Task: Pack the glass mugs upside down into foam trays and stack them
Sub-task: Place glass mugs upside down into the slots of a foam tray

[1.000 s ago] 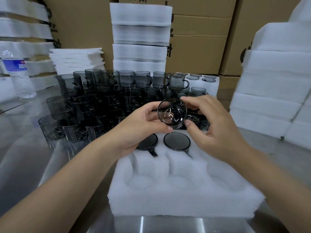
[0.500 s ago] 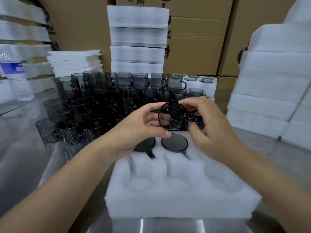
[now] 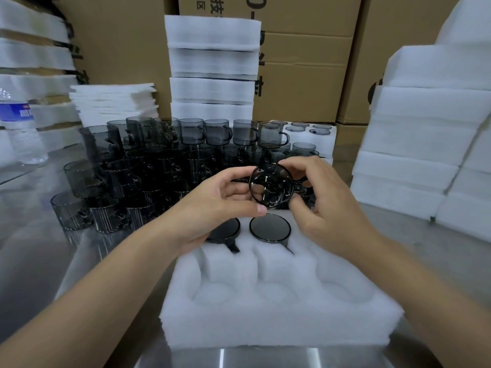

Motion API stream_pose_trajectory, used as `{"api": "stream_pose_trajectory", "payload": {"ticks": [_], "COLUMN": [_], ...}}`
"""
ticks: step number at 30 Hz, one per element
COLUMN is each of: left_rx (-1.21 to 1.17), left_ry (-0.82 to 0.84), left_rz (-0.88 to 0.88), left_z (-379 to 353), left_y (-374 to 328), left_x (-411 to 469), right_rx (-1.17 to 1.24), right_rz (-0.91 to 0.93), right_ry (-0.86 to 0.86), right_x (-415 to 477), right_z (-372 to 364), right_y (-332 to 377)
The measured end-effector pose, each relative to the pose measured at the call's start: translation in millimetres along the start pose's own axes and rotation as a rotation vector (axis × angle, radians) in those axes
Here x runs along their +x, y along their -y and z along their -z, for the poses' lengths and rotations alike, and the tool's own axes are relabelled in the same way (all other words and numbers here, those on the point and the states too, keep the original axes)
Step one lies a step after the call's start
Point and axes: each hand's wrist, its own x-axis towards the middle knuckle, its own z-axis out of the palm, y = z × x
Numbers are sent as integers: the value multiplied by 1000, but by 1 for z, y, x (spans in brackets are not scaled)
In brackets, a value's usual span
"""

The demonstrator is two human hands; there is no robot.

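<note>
I hold one smoky grey glass mug [image 3: 271, 186] on its side in mid-air, a round end turned toward me. My left hand [image 3: 215, 208] pinches its left rim with thumb and fingers; my right hand [image 3: 326, 205] grips its right side. Below it lies a white foam tray [image 3: 279, 309] with round pockets. Two mugs sit upside down in its far row: one [image 3: 269, 227] in plain sight, the other [image 3: 225, 229] partly hidden by my left hand. The near pockets hold nothing.
A crowd of stacked grey mugs [image 3: 148, 166] stands on the steel table [image 3: 34, 248] behind and left of the tray. Foam tray stacks rise at the back [image 3: 212, 70] and right [image 3: 430, 134]. A water bottle [image 3: 18, 128] stands far left; cardboard boxes [image 3: 305, 75] line the back.
Both hands have turned the mug slightly while holding it in about the same spot above the tray's far row. Nothing has been set down or let go.
</note>
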Motion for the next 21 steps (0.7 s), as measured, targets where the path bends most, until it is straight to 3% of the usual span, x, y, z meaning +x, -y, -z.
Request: {"api": "stream_pose_trajectory", "payload": {"ticks": [12,17,21], "left_rx": [-42,9,74], "left_ry": [23,78,75], "left_rz": [-19,-53,-57], "left_z": [0,0,0], "left_y": [0,-1,-1], "left_x": [0,-2,-2], "right_rx": [22,253,533], "right_rz": [-27,-119,-337], "right_ry": [49,128,140], "right_x": [-1,1,11], "right_z": [4,8,21], "right_y": [4,5,1]}}
